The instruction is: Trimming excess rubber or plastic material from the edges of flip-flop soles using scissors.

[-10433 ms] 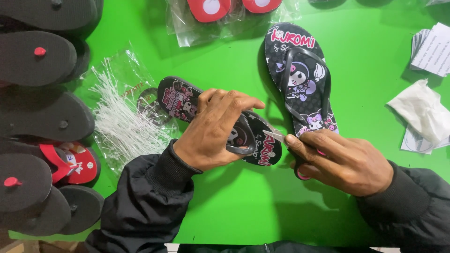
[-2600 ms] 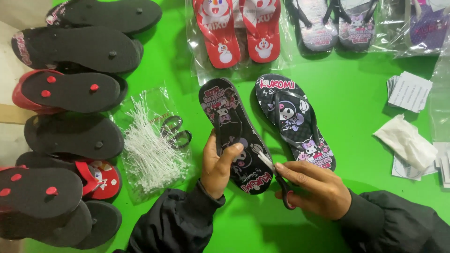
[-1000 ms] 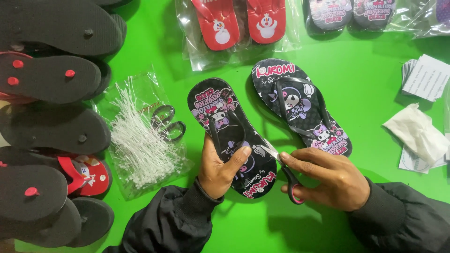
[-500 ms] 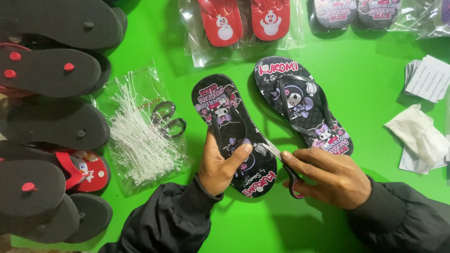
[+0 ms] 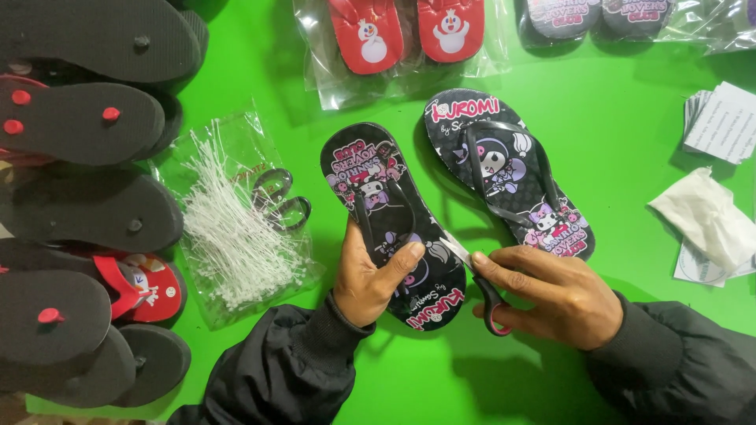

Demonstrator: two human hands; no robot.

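My left hand (image 5: 370,277) grips a black flip-flop with cartoon prints (image 5: 376,197) by its heel end, thumb across the footbed, the sandal lying on the green table (image 5: 630,149). In my right hand (image 5: 551,295) I hold small scissors with red and black handles (image 5: 487,293); their blades point at the right edge of that sandal, near my left thumb. The matching black flip-flop (image 5: 508,169) lies just to the right, strap up, untouched.
A clear bag of white plastic tag pins (image 5: 232,236) and a pair of dark scissors (image 5: 277,201) lie to the left. Stacked black and red sandals (image 5: 87,189) fill the left edge. Bagged red sandals (image 5: 405,35) sit at the top; paper tags (image 5: 720,118) and white tissue (image 5: 705,216) lie at the right.
Over the last second both hands stay on the sandal and scissors, almost still. Earlier, the held sandal was turned so it lies beside its mate.
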